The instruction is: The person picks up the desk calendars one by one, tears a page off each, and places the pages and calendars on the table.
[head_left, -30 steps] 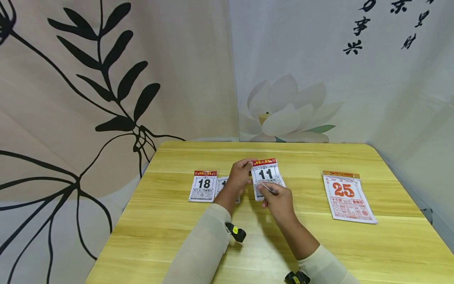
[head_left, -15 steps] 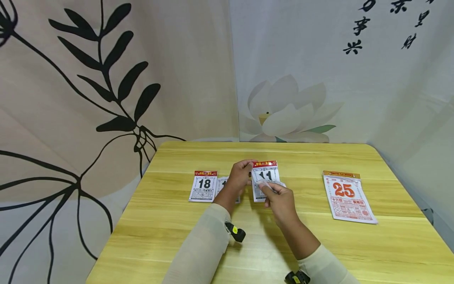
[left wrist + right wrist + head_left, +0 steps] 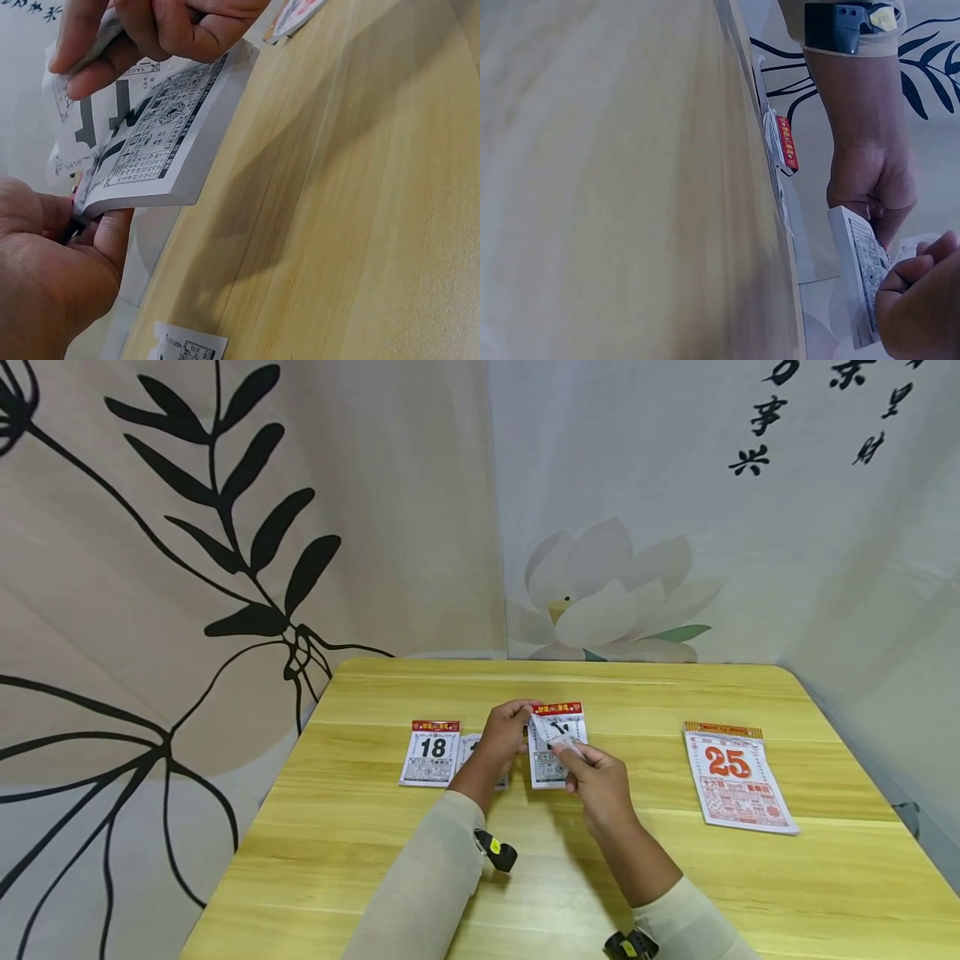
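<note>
My left hand grips a small tear-off calendar by its left side near the red header, holding it up over the table. The fingers and thumb of my right hand pinch its top page, which bears a black 11 and is folded up and back toward the header. In the left wrist view, the printed page beneath shows on the thick pad, and the lifted page is creased near the binding. The right wrist view shows the pad's white edge between both hands.
To the left lie a calendar reading 18 and a loose page half hidden behind my left wrist. A larger calendar with a red 25 lies at the right of the wooden table. A printed curtain hangs behind.
The right hand has drawn the 11 page further up and across, so it now folds over the number. The calendar has shifted slightly down and left. My left hand keeps its grip.
</note>
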`<act>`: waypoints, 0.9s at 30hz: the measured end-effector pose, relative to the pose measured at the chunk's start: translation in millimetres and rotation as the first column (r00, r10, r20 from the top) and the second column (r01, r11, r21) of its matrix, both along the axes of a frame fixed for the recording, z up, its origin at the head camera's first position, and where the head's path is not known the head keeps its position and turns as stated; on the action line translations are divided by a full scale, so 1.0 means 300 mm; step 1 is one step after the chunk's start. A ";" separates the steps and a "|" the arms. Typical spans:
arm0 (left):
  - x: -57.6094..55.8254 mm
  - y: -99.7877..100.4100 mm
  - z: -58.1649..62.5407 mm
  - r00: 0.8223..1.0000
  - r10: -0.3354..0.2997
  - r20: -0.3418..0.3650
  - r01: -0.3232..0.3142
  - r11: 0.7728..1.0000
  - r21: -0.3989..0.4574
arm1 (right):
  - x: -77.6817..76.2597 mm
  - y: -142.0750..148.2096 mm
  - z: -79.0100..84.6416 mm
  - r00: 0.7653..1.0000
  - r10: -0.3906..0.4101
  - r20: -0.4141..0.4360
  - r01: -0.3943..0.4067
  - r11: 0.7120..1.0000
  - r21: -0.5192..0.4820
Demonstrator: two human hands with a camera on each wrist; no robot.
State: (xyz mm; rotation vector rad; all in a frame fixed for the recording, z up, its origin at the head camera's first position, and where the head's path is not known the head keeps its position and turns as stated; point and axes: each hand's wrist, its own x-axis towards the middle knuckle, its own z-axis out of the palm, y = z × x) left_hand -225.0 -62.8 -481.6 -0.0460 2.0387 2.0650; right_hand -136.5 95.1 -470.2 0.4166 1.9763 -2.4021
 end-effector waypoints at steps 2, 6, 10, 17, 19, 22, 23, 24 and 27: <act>-0.002 0.001 -0.004 1.000 0.000 0.003 0.000 1.000 0.006 | -0.002 0.004 -0.001 1.000 -0.004 0.000 0.004 1.000 -0.009; -0.005 -0.001 -0.011 1.000 0.012 0.008 -0.012 1.000 -0.007 | -0.002 0.011 0.001 1.000 -0.022 -0.017 0.021 1.000 -0.018; -0.005 -0.003 -0.012 1.000 0.017 0.019 -0.016 1.000 -0.024 | -0.002 0.020 0.006 0.998 -0.051 -0.035 0.050 0.998 -0.026; -0.005 -0.002 -0.006 0.999 0.018 0.032 -0.018 1.000 -0.001 | -0.010 0.030 0.005 0.994 -0.100 -0.052 0.096 0.992 -0.079; -0.005 -0.002 -0.007 0.999 0.021 0.025 -0.020 1.000 -0.004 | -0.010 0.031 0.007 0.992 -0.110 -0.055 0.106 0.991 -0.083; -0.005 -0.004 -0.009 1.000 0.018 0.015 -0.018 1.000 -0.019 | -0.009 0.036 0.011 0.991 -0.120 -0.065 0.114 0.990 -0.088; -0.006 -0.005 -0.010 1.000 0.016 0.013 -0.016 1.000 -0.017 | -0.010 0.038 0.011 0.989 -0.128 -0.069 0.122 0.988 -0.094; -0.007 -0.006 -0.012 1.000 0.016 0.012 -0.016 1.000 -0.018 | -0.011 0.041 0.013 0.988 -0.136 -0.074 0.128 0.987 -0.099; -0.012 -0.014 -0.019 0.999 0.034 0.009 -0.034 0.999 -0.017 | -0.015 0.053 0.014 0.981 -0.170 -0.099 0.157 0.980 -0.120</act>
